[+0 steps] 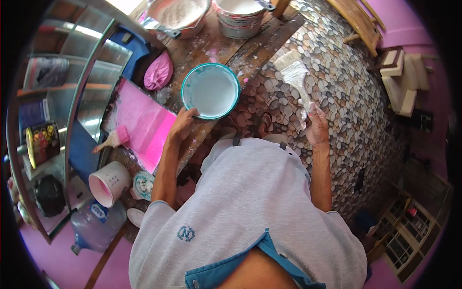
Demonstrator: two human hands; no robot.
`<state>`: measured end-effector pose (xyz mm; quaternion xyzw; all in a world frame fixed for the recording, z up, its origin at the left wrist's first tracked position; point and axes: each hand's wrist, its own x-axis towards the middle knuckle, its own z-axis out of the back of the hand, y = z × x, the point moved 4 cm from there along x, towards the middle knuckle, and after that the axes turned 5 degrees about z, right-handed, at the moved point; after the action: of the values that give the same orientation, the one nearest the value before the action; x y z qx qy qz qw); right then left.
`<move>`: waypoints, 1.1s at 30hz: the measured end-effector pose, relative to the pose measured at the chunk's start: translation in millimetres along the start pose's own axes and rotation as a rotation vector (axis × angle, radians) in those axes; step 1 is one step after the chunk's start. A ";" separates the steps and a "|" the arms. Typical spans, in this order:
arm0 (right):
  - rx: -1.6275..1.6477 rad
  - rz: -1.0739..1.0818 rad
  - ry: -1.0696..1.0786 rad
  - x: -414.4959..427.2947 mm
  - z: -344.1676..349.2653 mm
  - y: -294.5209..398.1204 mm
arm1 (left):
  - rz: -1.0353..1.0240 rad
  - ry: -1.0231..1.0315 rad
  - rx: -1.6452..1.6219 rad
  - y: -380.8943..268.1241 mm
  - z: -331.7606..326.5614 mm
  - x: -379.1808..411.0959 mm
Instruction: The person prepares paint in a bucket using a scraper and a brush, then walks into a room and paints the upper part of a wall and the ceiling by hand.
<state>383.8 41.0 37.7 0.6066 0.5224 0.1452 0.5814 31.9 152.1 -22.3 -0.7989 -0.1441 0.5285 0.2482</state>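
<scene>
My left hand [183, 124] grips the near rim of a round teal-edged container [210, 91] holding white liquid, at the edge of a wooden table [249, 50]. Off to the right, my right hand [317, 124] holds a wide flat paintbrush [296, 76] by its handle over the pebble-patterned floor. The brush points away from me, and its bristles and handle are coated in white. Left of my left hand lies a paint tray [144, 123] with bright pink paint, a smaller brush [113, 139] with pink bristles resting across its edge.
Two buckets [240, 27] [178, 14] with whitish contents stand at the table's far end. A pink bundle [158, 71], a white tub [110, 183], a small container [143, 185] and a large water bottle [98, 224] are at the left, beside a glass cabinet [77, 90]. A bench [355, 21] stands upper right.
</scene>
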 end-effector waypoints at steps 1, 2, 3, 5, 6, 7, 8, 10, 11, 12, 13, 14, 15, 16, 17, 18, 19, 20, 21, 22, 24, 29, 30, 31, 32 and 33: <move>-0.010 -0.028 0.073 0.3 13.4 4.1 | 0.006 0.035 0.036 -3.4 -20.0 2.4; 0.021 -0.042 0.077 2.3 30.4 9.5 | 0.009 -0.007 0.024 -5.0 -39.0 5.9; 0.045 -0.064 0.021 3.6 48.5 15.4 | 0.008 -0.054 0.011 -4.8 -57.1 8.2; 0.093 -0.046 0.015 -3.1 84.4 36.6 | 0.001 0.067 -0.001 0.1 -94.7 14.8; 0.084 0.006 0.002 4.1 106.2 46.5 | -0.036 0.152 -0.044 -6.9 -115.6 22.7; 0.076 0.057 -0.008 4.8 127.6 57.8 | -0.040 0.160 -0.005 -8.9 -138.7 22.2; 0.082 0.056 -0.060 -13.8 147.6 73.5 | -0.035 0.092 0.012 -1.5 -161.1 10.7; 0.115 0.100 -0.182 -26.1 181.6 118.6 | 0.007 0.000 -0.074 -8.4 -228.5 -4.2; 0.100 0.091 -0.151 -30.5 207.2 133.1 | -0.013 0.060 -0.063 -9.1 -249.7 -3.1; 0.065 0.091 -0.138 -51.5 228.2 158.1 | 0.051 0.121 -0.042 0.7 -275.1 -8.0; 0.032 0.109 -0.220 -63.3 259.2 171.6 | 0.119 0.185 -0.012 10.5 -299.4 -7.5; 0.007 0.140 -0.238 -71.4 286.0 190.1 | 0.074 0.182 0.001 29.0 -306.9 12.6; 0.111 0.160 -0.249 -81.9 315.2 204.8 | 0.061 0.209 0.071 34.8 -342.7 11.3; 0.104 0.187 -0.279 -89.0 345.2 224.0 | -0.001 0.229 0.185 32.7 -384.6 10.3; 0.097 0.212 -0.308 -94.9 375.6 242.3 | -0.081 0.243 0.304 32.8 -426.9 7.5; 0.098 0.244 -0.313 -102.0 409.8 255.1 | -0.173 0.257 0.420 37.4 -467.9 7.6; 0.101 0.252 -0.310 -105.0 450.8 255.6 | -0.283 0.262 0.546 38.6 -508.7 9.5; -0.033 0.240 -0.442 -108.8 502.7 247.7 | -0.398 0.267 0.681 42.0 -548.6 9.8; -0.083 0.185 -0.517 -116.5 544.8 250.3 | -0.518 0.276 0.828 44.8 -590.6 13.9; -0.141 0.123 -0.585 -123.6 585.2 253.8 | -0.652 0.309 1.026 52.3 -623.5 25.0; -0.012 0.166 -0.679 -142.9 656.6 266.5 | -0.831 0.360 1.245 63.4 -704.9 37.3; -0.074 0.322 -0.791 -157.4 860.5 286.1 | -0.341 0.559 0.650 89.6 -944.1 102.0; -0.025 0.373 -0.880 -157.2 883.6 309.4 | -0.236 0.560 0.614 104.4 -992.4 128.5; 0.052 0.367 -0.919 -144.6 922.5 332.1 | -0.245 0.564 0.741 118.7 -1028.6 160.5; 0.116 0.365 -0.971 -131.7 962.7 353.9 | -0.250 0.586 0.858 137.4 -1065.0 200.4; 0.143 0.347 -0.991 -121.7 1017.0 358.5 | -0.547 0.637 1.115 164.1 -1100.3 248.6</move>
<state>1297.2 -540.3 110.8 0.7182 0.0856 -0.1006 0.6832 1134.0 -131.2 45.5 -0.6035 0.0325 0.1820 0.7756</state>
